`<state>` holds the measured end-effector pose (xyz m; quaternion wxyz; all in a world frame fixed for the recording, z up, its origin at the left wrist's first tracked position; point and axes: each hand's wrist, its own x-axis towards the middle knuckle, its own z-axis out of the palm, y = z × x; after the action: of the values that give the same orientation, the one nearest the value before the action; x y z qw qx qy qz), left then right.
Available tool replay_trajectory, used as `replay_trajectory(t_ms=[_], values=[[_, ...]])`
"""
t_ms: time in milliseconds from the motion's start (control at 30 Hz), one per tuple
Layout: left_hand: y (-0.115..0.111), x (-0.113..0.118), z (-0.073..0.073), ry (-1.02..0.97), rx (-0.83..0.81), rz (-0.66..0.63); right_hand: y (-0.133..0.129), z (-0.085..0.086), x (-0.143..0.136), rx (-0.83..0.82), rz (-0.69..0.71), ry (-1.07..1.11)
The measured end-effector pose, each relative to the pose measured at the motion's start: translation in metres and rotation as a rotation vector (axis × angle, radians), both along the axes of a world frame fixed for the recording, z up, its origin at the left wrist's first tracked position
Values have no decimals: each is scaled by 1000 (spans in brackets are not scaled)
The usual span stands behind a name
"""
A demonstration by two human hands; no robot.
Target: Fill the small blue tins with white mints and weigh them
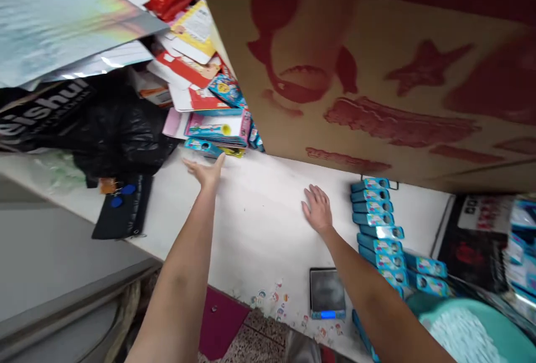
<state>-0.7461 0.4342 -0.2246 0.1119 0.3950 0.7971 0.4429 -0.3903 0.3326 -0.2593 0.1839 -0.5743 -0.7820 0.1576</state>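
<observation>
My left hand (pixel 205 172) is at the left on the white table (pixel 259 212), fingers spread, just in front of a small blue box (pixel 203 147). That box lies beside a stack of flat blue and pink cartons (pixel 218 128). Nothing shows in this hand. Over the middle of the table, my right hand (pixel 317 208) has its fingers apart and holds nothing. To its right stands a row of several blue boxes (pixel 379 218). A small scale (pixel 328 293) with a lit blue display lies below the right hand, near the front edge.
A large printed cardboard box (pixel 377 84) fills the back. Black plastic bags (pixel 121 123) and a dark pouch (pixel 125 206) lie at the left. A teal basin (pixel 502 324) with pale pieces is at the lower right. Small stickers (pixel 280 299) lie near the front edge.
</observation>
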Motion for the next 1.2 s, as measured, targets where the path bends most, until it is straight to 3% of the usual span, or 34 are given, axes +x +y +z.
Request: replay_trajectory(t_ms=[67,100,200,300,400,467,533,667,800,933,1067,1200], values=[[-38,49,4,3,-56,98,1,2,-1,-50,-5,23],[-64,78,6,33,-53,24,2,4,-2,-80,-12,36],[-160,171,16,48,-78,-380,2,23,-4,-196,-33,94],[-248,249,26,38,-124,-689,-18,64,4,-197,-53,240],[-300,308,36,8,-156,-912,-72,113,36,-79,-108,454],[-316,340,43,-8,-152,-987,-126,137,74,-38,-245,532],[-322,366,47,-13,-142,-1043,-187,149,121,-12,-447,503],[-330,392,48,35,-135,-1060,-301,145,216,-69,-705,288],[-348,392,54,80,-95,-1040,-374,133,279,-84,-821,132],[-384,387,61,200,-134,-1137,-405,127,310,-100,-778,107],[-420,388,56,389,-206,-1142,-415,126,328,-110,-694,117],[-439,395,53,488,-262,-1145,-421,130,342,-108,-657,128]])
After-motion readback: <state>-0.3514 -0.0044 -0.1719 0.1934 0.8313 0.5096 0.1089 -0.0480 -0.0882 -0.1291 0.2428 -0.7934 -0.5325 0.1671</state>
